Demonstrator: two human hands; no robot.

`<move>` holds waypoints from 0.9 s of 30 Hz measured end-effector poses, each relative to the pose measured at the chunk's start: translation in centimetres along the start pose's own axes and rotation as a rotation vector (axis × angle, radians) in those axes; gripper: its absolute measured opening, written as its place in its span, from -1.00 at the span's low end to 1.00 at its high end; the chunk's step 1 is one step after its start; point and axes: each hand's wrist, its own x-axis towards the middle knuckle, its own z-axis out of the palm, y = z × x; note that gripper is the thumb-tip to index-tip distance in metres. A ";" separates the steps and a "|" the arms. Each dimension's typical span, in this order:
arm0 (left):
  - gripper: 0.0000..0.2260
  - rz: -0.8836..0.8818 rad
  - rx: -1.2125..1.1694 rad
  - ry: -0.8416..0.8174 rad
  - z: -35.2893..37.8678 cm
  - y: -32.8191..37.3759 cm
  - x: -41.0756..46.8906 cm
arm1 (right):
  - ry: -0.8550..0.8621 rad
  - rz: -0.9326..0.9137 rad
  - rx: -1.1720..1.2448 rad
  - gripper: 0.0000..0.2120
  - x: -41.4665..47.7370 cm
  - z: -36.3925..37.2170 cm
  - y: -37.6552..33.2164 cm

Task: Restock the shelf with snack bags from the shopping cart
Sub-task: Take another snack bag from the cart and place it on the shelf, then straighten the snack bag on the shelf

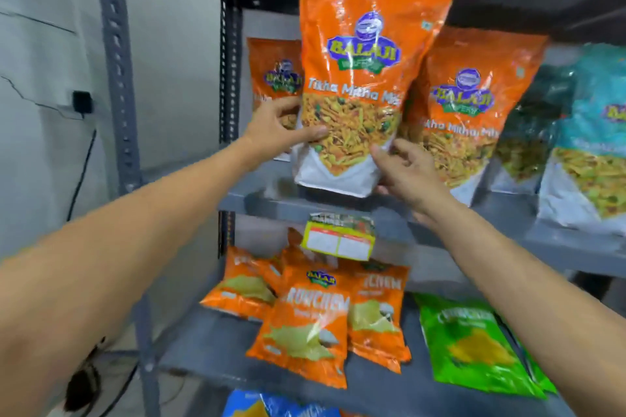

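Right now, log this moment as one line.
stage: placing | left hand: gripping orange Tikha Mitha Mix bag | right hand: steadying bag's lower edge | bag: upright at grey shelf front

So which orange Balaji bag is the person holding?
The big middle orange bag, between the left hand and right hand. The other two stand behind it, untouched.

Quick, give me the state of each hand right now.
Left hand: closed on the left edge of the tall orange Tikha Mitha Mix snack bag.
Right hand: fingers curled against the same bag's lower right edge, steadying it.
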 end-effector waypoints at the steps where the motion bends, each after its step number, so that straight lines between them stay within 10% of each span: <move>1: -0.72 -0.008 0.022 0.018 -1.0 -0.9 0.6 | -0.017 0.015 0.001 -0.88 1.5 1.2 0.4; 9: -0.51 -0.171 -0.015 0.103 -3.7 -9.7 2.0 | -0.223 0.088 -0.076 -0.86 7.8 6.2 5.4; 13: -0.59 -0.234 -0.197 0.206 -3.8 -10.0 2.5 | -0.041 0.131 0.058 -0.50 8.6 5.2 5.1; 21: -0.65 -0.289 -0.116 0.088 -3.3 -9.9 2.2 | -0.140 0.174 0.051 -0.74 8.9 5.6 5.5; 27: -0.66 -0.370 -0.119 0.292 -4.1 -10.6 2.9 | -0.212 0.110 0.012 -0.74 10.0 8.7 5.2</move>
